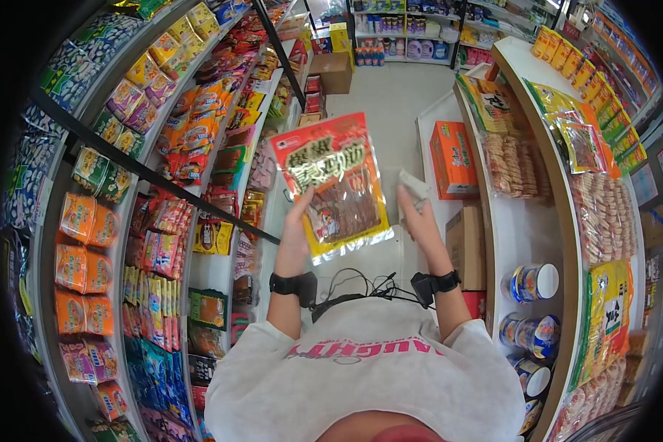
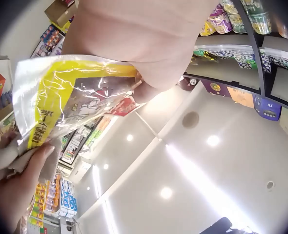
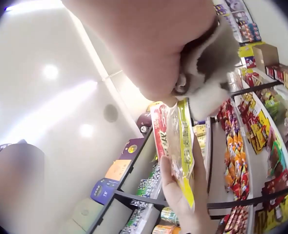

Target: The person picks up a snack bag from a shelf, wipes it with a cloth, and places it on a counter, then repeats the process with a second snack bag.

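A red and yellow snack package (image 1: 339, 193) with a clear window is held up in front of the person, tilted slightly. The left hand (image 1: 296, 230) grips its lower left side, thumb over the front. The right hand (image 1: 424, 227), just right of the package, holds a pale grey cloth (image 1: 415, 184). In the left wrist view the cloth (image 2: 49, 168) and the right hand (image 2: 19, 195) are by the package's yellow edge (image 2: 49, 107). The right wrist view shows the cloth (image 3: 214, 73) bunched at the right hand (image 3: 149, 44), above the package (image 3: 175, 141) in the left hand (image 3: 185, 204).
Shelves of packaged snacks (image 1: 191, 125) rise on the left. On the right a white shelf unit (image 1: 523, 228) bears bagged goods and blue tins (image 1: 530, 283). An orange box (image 1: 453, 160) stands beside the aisle floor (image 1: 390, 96). Black cables (image 1: 357, 280) lie near the person's waist.
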Available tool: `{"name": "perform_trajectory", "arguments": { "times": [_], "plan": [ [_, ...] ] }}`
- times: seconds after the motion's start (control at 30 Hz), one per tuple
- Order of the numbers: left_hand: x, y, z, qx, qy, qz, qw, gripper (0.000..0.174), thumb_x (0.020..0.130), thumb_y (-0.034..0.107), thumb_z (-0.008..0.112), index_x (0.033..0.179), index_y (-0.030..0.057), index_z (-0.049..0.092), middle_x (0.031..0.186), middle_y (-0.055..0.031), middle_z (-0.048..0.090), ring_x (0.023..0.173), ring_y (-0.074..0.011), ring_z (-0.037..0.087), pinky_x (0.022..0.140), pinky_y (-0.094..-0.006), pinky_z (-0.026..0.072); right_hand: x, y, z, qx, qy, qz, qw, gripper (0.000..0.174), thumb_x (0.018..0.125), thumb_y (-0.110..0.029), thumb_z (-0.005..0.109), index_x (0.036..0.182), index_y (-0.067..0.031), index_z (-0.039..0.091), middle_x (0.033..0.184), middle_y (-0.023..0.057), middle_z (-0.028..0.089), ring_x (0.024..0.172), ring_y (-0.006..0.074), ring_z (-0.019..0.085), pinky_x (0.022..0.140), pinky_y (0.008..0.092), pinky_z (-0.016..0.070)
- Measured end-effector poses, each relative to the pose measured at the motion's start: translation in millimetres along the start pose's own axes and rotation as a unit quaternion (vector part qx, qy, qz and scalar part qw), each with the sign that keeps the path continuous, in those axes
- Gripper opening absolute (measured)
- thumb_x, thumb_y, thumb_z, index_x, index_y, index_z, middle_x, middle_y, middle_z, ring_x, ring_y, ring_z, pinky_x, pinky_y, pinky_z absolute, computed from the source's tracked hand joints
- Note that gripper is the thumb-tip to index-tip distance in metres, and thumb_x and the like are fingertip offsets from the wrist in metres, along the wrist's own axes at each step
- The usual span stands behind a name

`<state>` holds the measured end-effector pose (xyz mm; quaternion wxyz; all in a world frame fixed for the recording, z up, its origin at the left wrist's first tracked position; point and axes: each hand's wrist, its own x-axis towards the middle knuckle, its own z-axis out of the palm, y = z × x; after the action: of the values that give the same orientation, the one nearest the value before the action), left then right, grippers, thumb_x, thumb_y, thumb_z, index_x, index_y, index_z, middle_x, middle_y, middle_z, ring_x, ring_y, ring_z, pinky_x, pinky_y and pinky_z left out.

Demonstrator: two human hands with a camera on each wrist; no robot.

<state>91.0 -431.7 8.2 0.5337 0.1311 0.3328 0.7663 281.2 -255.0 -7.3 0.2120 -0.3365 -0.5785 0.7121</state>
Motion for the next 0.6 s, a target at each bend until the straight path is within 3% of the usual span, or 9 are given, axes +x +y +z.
{"name": "perform_trajectory", "arguments": {
  "times": [0.1, 0.13, 0.17, 0.23, 0.3, 0.33, 0.4, 0.47, 0.6],
  "plan": [
    [3, -25, 27, 0.013, 0.086, -0.034, 0.996, 0.037, 0.102, 0.030, 0.055, 0.130, 0.0062, 0.056, 0.113, -0.0103, 0.069, 0.093, -0.0188, 0.070, 0.077, -0.0337, 0.0585, 14, 13, -10, 0.111, -0.013, -0.053, 0.992, 0.035, 0.095, -0.027, 0.069, 0.121, -0.0042, 0.063, 0.102, 0.0010, 0.069, 0.094, 0.0116, 0.063, 0.083, 0.0287, 0.0499],
    [3, -30, 33, 0.019, 0.113, -0.047, 0.992, 0.037, 0.102, 0.032, 0.056, 0.129, 0.0068, 0.057, 0.110, -0.0104, 0.070, 0.088, -0.0168, 0.071, 0.072, -0.0307, 0.0593, 15, 10, -9, 0.111, -0.008, -0.076, 0.991, 0.038, 0.095, -0.025, 0.069, 0.125, -0.0034, 0.060, 0.109, 0.0021, 0.067, 0.100, 0.0114, 0.062, 0.086, 0.0280, 0.0486],
    [2, -33, 30, 0.025, 0.070, -0.052, 0.996, 0.039, 0.102, 0.032, 0.055, 0.132, 0.0068, 0.055, 0.116, -0.0109, 0.068, 0.093, -0.0172, 0.070, 0.076, -0.0315, 0.0592, 16, 6, -4, 0.111, -0.004, -0.098, 0.989, 0.042, 0.095, -0.024, 0.069, 0.129, -0.0027, 0.057, 0.117, 0.0031, 0.065, 0.106, 0.0112, 0.060, 0.090, 0.0274, 0.0473],
    [8, -27, 2, -0.095, -0.139, -0.106, 0.980, 0.043, 0.102, 0.030, 0.055, 0.137, 0.0058, 0.051, 0.123, -0.0084, 0.065, 0.107, -0.0184, 0.065, 0.091, -0.0339, 0.0522, 32, 2, -1, 0.149, -0.024, -0.129, 0.980, 0.043, 0.094, -0.018, 0.069, 0.131, -0.0016, 0.056, 0.123, 0.0049, 0.064, 0.113, 0.0121, 0.058, 0.096, 0.0276, 0.0456],
    [3, -25, -10, -0.076, -0.117, -0.104, 0.985, 0.044, 0.103, 0.029, 0.055, 0.140, 0.0058, 0.049, 0.127, -0.0071, 0.063, 0.114, -0.0188, 0.062, 0.098, -0.0349, 0.0491, 39, -4, 4, 0.196, -0.023, -0.120, 0.973, 0.041, 0.094, -0.016, 0.069, 0.130, -0.0009, 0.056, 0.124, 0.0054, 0.063, 0.113, 0.0132, 0.059, 0.096, 0.0284, 0.0456],
    [-5, -21, 11, 0.002, 0.008, -0.078, 0.997, 0.044, 0.103, 0.029, 0.055, 0.140, 0.0062, 0.049, 0.126, -0.0071, 0.063, 0.114, -0.0186, 0.062, 0.098, -0.0346, 0.0495, 38, -13, 9, 0.220, -0.023, -0.115, 0.968, 0.041, 0.093, -0.015, 0.069, 0.129, -0.0005, 0.056, 0.124, 0.0056, 0.062, 0.113, 0.0137, 0.059, 0.095, 0.0288, 0.0456],
    [-11, -14, 34, 0.066, 0.153, -0.042, 0.985, 0.037, 0.102, 0.031, 0.055, 0.132, 0.0098, 0.053, 0.107, -0.0033, 0.063, 0.091, -0.0149, 0.060, 0.078, -0.0305, 0.0490, 35, -29, 22, 0.216, -0.027, -0.146, 0.965, 0.040, 0.093, -0.013, 0.068, 0.129, -0.0011, 0.055, 0.124, 0.0061, 0.062, 0.115, 0.0145, 0.058, 0.098, 0.0295, 0.0443],
    [-9, -5, 41, 0.033, 0.192, -0.018, 0.981, 0.026, 0.101, 0.036, 0.056, 0.117, 0.0160, 0.059, 0.069, 0.0042, 0.064, 0.046, -0.0078, 0.057, 0.042, -0.0228, 0.0472, 34, -42, 37, 0.221, -0.029, -0.161, 0.961, 0.039, 0.094, -0.013, 0.068, 0.128, -0.0016, 0.055, 0.124, 0.0061, 0.062, 0.116, 0.0145, 0.057, 0.100, 0.0297, 0.0432],
    [-29, 15, 12, 0.064, 0.065, 0.027, 0.995, 0.042, 0.103, 0.043, 0.050, 0.133, 0.0128, 0.052, 0.100, -0.0006, 0.064, 0.077, -0.0094, 0.061, 0.065, -0.0256, 0.0512, 45, -46, 61, 0.175, 0.079, -0.227, 0.955, 0.040, 0.094, -0.014, 0.068, 0.129, -0.0007, 0.054, 0.124, 0.0074, 0.061, 0.114, 0.0154, 0.057, 0.100, 0.0299, 0.0415]
  ]
}}
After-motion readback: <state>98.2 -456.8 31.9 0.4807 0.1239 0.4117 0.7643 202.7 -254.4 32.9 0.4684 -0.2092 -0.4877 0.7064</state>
